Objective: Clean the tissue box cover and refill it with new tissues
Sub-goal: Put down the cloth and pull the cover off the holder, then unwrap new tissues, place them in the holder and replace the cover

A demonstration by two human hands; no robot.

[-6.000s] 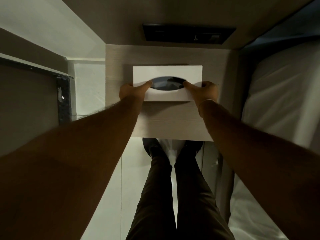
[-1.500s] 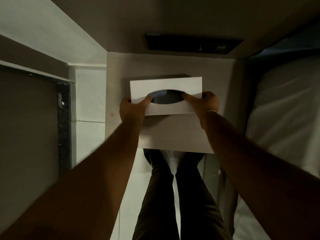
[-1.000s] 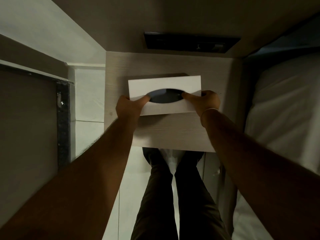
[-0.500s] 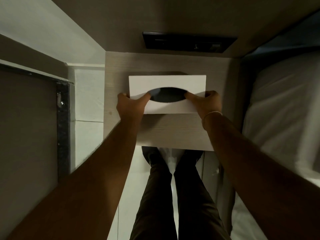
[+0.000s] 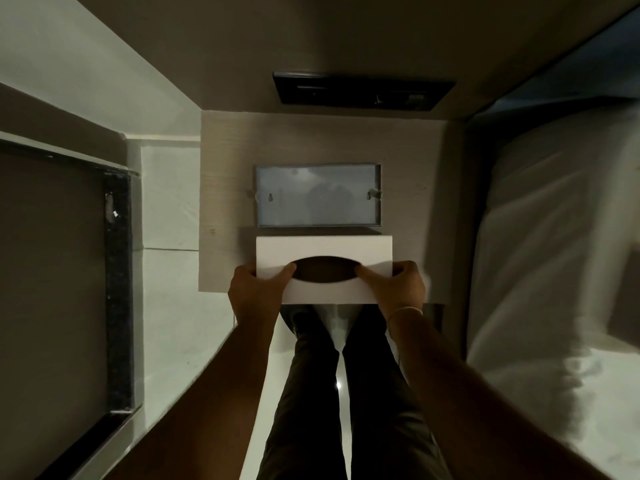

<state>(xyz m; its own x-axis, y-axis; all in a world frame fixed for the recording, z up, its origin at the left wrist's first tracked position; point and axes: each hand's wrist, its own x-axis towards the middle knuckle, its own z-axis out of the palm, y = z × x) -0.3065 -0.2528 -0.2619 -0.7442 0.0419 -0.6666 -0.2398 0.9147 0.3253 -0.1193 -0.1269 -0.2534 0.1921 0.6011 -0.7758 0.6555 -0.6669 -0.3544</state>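
I hold a white tissue box cover (image 5: 323, 251) with a dark oval slot over the near edge of a pale wooden bedside table (image 5: 225, 202). My left hand (image 5: 258, 292) grips its left end, thumb at the slot's left tip. My right hand (image 5: 394, 289) grips the right end, thumb at the slot's right tip. Just beyond the cover, a shallow grey rectangular base tray (image 5: 318, 195) with two keyhole slots lies flat on the table. No tissues are visible in it.
A dark switch panel (image 5: 363, 93) sits on the wall behind the table. A white bed (image 5: 554, 254) runs along the right. At the left stands a dark-framed panel (image 5: 117, 271) beside pale floor. My legs are below the table edge.
The cover has come off its base and moved toward me, to the table's near edge. The grey base tray, hidden before, now shows on the table.
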